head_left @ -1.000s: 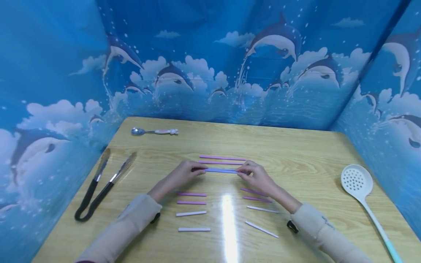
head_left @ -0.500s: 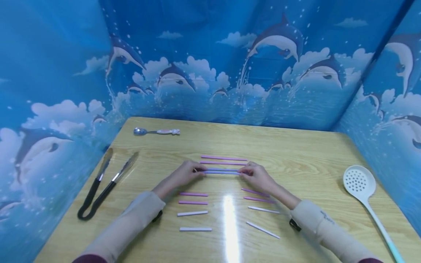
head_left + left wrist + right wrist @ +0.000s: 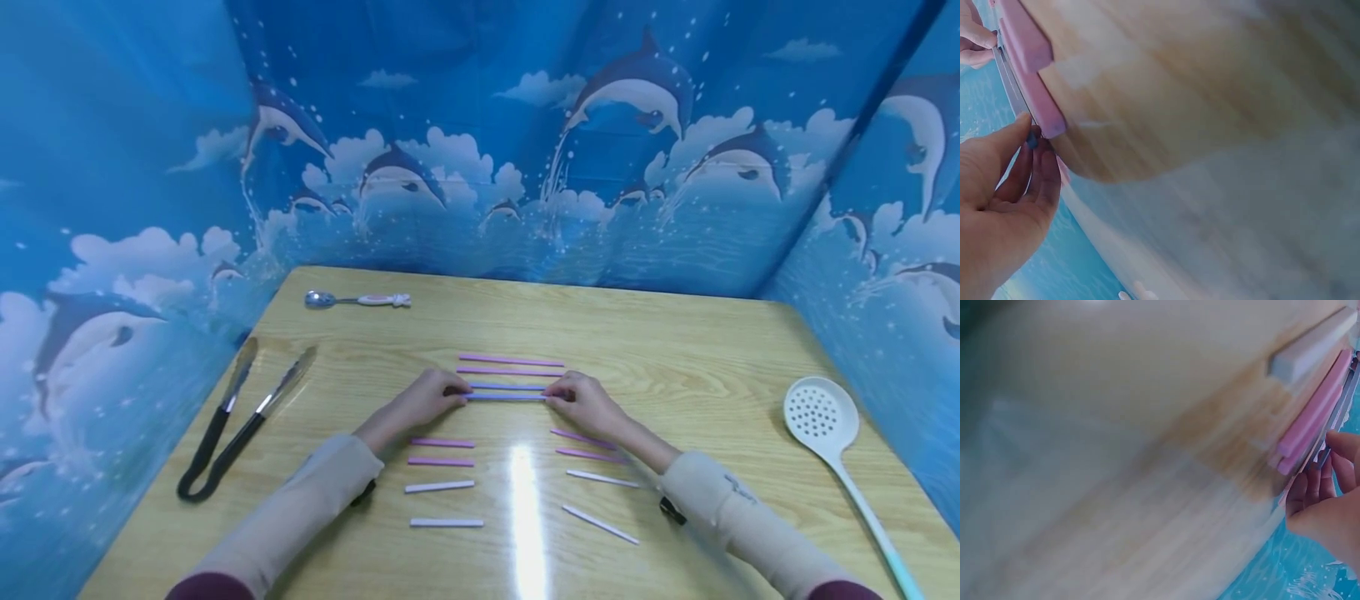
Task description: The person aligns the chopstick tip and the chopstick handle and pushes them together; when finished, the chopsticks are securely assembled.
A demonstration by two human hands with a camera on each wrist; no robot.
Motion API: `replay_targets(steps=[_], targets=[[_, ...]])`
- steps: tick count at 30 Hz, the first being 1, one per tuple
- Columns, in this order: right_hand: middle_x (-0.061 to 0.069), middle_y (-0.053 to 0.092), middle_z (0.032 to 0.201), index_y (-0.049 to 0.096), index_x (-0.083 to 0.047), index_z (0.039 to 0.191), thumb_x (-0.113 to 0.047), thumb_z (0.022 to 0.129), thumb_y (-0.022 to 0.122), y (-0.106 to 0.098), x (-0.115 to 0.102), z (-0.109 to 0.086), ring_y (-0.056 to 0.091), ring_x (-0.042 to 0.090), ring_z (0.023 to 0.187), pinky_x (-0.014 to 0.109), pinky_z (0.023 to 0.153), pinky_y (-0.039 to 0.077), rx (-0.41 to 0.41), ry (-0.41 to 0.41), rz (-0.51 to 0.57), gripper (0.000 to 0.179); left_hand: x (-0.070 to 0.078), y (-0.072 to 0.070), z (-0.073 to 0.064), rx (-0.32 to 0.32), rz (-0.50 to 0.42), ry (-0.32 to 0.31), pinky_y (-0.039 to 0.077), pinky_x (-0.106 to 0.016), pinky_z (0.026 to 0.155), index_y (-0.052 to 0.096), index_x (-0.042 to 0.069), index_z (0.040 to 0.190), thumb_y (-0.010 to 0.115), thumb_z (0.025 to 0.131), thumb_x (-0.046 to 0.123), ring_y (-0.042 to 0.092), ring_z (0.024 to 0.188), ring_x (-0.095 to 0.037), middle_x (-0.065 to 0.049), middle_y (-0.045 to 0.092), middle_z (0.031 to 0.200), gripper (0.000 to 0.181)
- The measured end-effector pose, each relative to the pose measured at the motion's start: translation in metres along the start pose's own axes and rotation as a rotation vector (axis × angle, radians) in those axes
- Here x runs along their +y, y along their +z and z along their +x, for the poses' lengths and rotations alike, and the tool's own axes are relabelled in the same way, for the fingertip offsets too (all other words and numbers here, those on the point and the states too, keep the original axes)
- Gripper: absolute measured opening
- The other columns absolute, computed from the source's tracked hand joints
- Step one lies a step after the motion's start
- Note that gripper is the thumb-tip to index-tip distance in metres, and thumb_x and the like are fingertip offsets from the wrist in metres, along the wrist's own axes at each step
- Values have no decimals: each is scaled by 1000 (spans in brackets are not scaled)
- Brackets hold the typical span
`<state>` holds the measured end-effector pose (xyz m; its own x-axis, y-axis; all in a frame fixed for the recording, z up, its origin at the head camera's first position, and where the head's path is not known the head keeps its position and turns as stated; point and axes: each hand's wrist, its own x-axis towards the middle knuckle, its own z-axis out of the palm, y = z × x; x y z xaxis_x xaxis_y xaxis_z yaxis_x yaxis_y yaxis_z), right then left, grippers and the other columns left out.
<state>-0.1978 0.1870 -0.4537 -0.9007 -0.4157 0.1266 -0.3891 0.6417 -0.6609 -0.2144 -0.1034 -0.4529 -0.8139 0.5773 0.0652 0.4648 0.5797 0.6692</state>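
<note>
My left hand (image 3: 431, 398) and right hand (image 3: 588, 404) pinch the two ends of a long thin blue stick (image 3: 506, 397) near the middle of the table. Just behind it, parallel, is a second blue stick (image 3: 506, 387); its ends are partly hidden by my fingers, so I cannot tell whether they touch it. In the left wrist view, the thumb and fingers of the left hand (image 3: 1016, 187) meet at a blue tip. The right hand (image 3: 1329, 494) grips the stick's other end in the right wrist view. Two long pink sticks, one farther (image 3: 510, 360) and one nearer (image 3: 510, 372), lie beyond the blue ones.
Shorter pink sticks (image 3: 441, 462) and white sticks (image 3: 447, 523) lie front left, with more pink sticks (image 3: 588, 456) and white sticks (image 3: 600, 525) front right. Black-handled tongs (image 3: 217, 458) and a spoon (image 3: 356, 300) are left, a slotted skimmer (image 3: 821, 417) right. A dolphin-print curtain (image 3: 480, 167) surrounds the table.
The two blue sticks, close together a second ago, now have a visible gap between them. Both hands have drawn the nearer stick slightly toward me. The head view has shifted a little.
</note>
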Motion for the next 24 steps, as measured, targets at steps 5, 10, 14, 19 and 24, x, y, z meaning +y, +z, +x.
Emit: replay_targets(steps=[5,10,14,19,24], targets=[[4,61,82,72,1,92,-2,83,69,1,1,1,51,10,72,20,64,46,10,-22,-23,9,-1,2,2,4,10,14,53,-34,85,69,-3,101,67,85,3,66,92,-27,-16,70,98,17],[3,61,82,71,0,91,-2,84,69,3,3,0,51,11,73,21,64,45,13,-32,-43,8,-2,3,3,2,9,12,54,-31,82,69,-4,100,67,84,2,66,88,-25,-16,70,95,17],[4,62,83,72,0,92,-3,84,68,3,4,0,52,12,74,22,65,45,12,-27,-46,9,0,2,3,0,18,3,54,-28,78,69,-4,100,67,84,2,65,84,-23,-15,70,93,17],[5,64,86,72,0,93,-3,84,69,3,5,-1,55,15,77,24,68,47,11,-21,-52,10,2,1,2,-2,33,-14,52,-26,75,70,-3,100,67,85,2,63,82,-20,-12,69,90,16],[5,65,86,72,-1,92,-4,84,69,3,5,0,56,15,78,25,69,48,11,-29,-52,10,2,1,2,0,29,-5,53,-25,75,69,-4,100,67,84,1,63,82,-20,-12,69,90,16]])
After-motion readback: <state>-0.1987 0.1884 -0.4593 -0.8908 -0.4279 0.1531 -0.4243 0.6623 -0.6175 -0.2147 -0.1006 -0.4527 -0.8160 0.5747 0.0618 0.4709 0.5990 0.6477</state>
